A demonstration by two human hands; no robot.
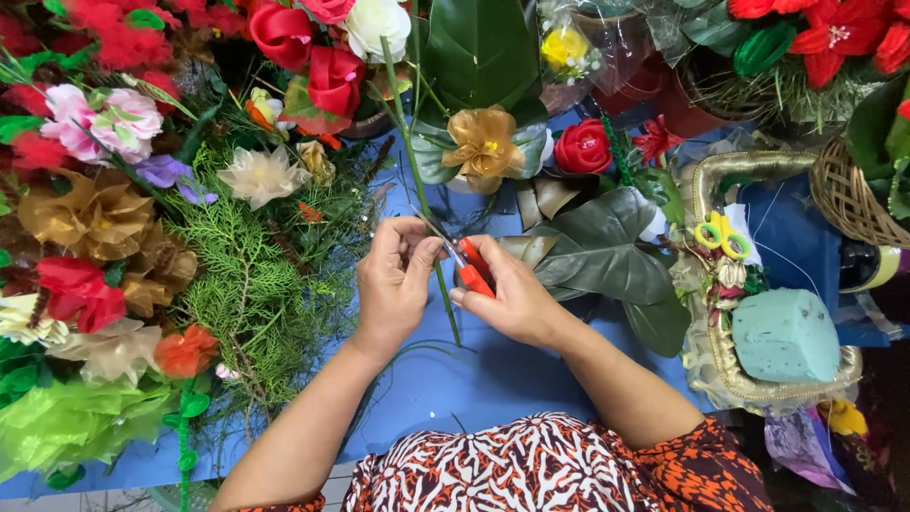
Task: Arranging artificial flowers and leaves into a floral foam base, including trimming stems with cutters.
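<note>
My right hand (512, 299) grips scissors with red handles (472, 270), their blades pointing up-left toward my left hand. My left hand (396, 280) pinches a long green flower stem (408, 142) that runs from a white rose at the top down past my fingers to the blue table (455, 379). The scissor blades meet the stem between my two hands. Both hands sit close together over the middle of the table.
Artificial flowers and green fern sprigs (246, 275) crowd the left side. Large dark leaves (607, 251), a gold flower (485, 142) and a red rose (583, 147) lie ahead. At right a gold-trimmed tray (730, 171) holds a green foam block (787, 334) and yellow-green scissors (720, 234); beside it, a wicker basket (848, 194).
</note>
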